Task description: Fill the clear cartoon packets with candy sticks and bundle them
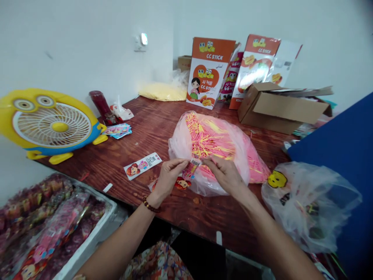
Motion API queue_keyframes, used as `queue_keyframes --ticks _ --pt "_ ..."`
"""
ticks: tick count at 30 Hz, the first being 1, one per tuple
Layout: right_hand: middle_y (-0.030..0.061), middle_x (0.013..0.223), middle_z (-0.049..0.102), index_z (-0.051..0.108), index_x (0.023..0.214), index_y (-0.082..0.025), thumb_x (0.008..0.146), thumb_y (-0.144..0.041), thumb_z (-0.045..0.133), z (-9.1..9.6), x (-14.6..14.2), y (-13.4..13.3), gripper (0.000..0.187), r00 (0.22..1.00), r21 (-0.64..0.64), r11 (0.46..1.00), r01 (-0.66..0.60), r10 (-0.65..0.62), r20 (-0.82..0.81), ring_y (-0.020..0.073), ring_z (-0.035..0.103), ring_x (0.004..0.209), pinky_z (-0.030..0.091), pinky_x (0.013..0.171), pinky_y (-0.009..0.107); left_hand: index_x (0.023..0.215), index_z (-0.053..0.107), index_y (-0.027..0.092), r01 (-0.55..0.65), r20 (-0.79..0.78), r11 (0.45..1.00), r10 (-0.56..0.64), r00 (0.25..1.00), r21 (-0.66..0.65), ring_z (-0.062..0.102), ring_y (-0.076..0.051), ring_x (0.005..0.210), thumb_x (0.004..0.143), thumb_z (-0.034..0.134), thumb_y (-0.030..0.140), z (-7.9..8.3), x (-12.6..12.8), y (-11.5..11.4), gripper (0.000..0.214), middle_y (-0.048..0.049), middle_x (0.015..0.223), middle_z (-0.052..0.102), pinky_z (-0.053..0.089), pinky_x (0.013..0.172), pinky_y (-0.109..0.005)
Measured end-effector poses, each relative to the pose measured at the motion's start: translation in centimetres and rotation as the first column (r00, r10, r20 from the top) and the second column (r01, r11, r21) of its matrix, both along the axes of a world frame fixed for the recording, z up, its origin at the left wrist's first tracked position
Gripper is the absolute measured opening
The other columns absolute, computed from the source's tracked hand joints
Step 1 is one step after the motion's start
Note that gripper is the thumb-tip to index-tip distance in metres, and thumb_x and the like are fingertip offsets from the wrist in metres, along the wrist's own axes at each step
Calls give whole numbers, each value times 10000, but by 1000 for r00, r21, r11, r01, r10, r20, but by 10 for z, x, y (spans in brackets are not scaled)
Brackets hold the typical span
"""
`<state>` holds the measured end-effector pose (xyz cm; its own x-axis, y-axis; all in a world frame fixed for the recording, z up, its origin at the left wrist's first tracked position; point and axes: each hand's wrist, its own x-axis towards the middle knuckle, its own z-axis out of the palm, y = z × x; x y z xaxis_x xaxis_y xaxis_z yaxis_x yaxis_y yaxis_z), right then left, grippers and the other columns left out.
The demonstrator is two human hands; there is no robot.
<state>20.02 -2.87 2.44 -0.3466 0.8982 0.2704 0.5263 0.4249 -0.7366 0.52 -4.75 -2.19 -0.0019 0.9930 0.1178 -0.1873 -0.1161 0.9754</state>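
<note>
Near the table's front, my left hand [171, 173], with a beaded bracelet on the wrist, pinches a small printed plastic packet [192, 168]. A barcode shows at the packet's upper end, and a red-haired cartoon figure shows lower down. My right hand [224, 171] is closed, thumb and fingertips pinched at the packet's upper right edge. Just behind both hands lies a large clear bag [177, 136], open and full of thin pink and yellow sticks [204, 140]. To the left, a flat stack of printed cards or wrappers [142, 166] rests on the wooden table [154, 124].
At the left is a white foam box [109, 212] of filled packets, beside a yellow minion-shaped fan [58, 124]. Cartons [210, 72] and an opened cardboard box [285, 109] stand behind. A clear plastic bag [309, 202] and a blue panel [344, 144] flank the right side.
</note>
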Motion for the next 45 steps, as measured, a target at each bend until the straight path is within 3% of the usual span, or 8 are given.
queue_keyframes --ticks 4,8,17,27,31,37,41,45 --pt "-40 563 410 525 641 -202 905 -463 506 -1 -3 7 371 995 -101 995 -17 7 -101 115 361 545 285 534 252 953 760 162 169 142 972 -147 979 -163 650 -152 761 706 800 334 2 -6 -2 304 -43 884 752 494 729 -262" --pt "-47 565 400 517 640 -199 881 -477 527 -9 -7 12 368 990 -135 990 -33 13 -143 110 360 552 282 535 248 826 746 118 315 137 911 -288 948 -266 618 -120 665 598 863 294 8 -12 -5 311 -36 798 724 470 666 -236" --pt "-82 506 373 552 741 -209 843 -496 577 -27 -21 18 305 958 -328 939 -104 6 -287 92 305 457 233 451 238 767 731 126 207 76 940 -194 978 -272 544 -92 573 618 833 310 -7 -14 -4 258 3 692 672 416 575 -217" --pt "-71 515 368 519 646 -198 829 -492 583 -46 -35 21 352 956 -318 948 -26 -69 -286 83 298 466 222 456 249 868 743 121 218 86 929 -201 976 -301 543 -90 575 584 847 288 -14 -18 -8 346 -3 739 696 418 579 -214" --pt "-93 477 337 559 711 -197 790 -491 620 -48 -34 18 311 942 -433 896 -95 -60 -331 66 253 411 182 410 233 794 716 112 190 29 925 -191 981 -330 522 -86 536 574 835 275 -19 -30 -10 299 10 681 670 413 550 -214" --pt "-100 507 402 517 742 -204 703 -435 732 -34 2 22 317 795 -568 820 -66 -301 -527 43 292 389 211 379 193 798 659 140 -58 -179 947 0 984 -315 584 -133 608 570 826 338 -31 -100 -3 345 8 723 675 467 603 -250" --pt "-76 541 471 547 766 -198 690 -439 734 -33 25 33 315 781 -603 796 -60 -339 -524 57 365 401 224 368 193 707 604 154 -4 -366 953 -112 924 -303 540 -127 585 626 779 397 -43 -116 3 310 27 652 612 436 563 -241" --pt "-50 541 507 541 704 -199 703 -468 696 -42 41 47 310 868 -494 866 69 -297 -398 82 419 427 296 402 218 745 616 165 125 -516 947 -269 813 -297 577 -170 663 736 670 436 -51 -92 15 277 -10 723 643 464 620 -277"
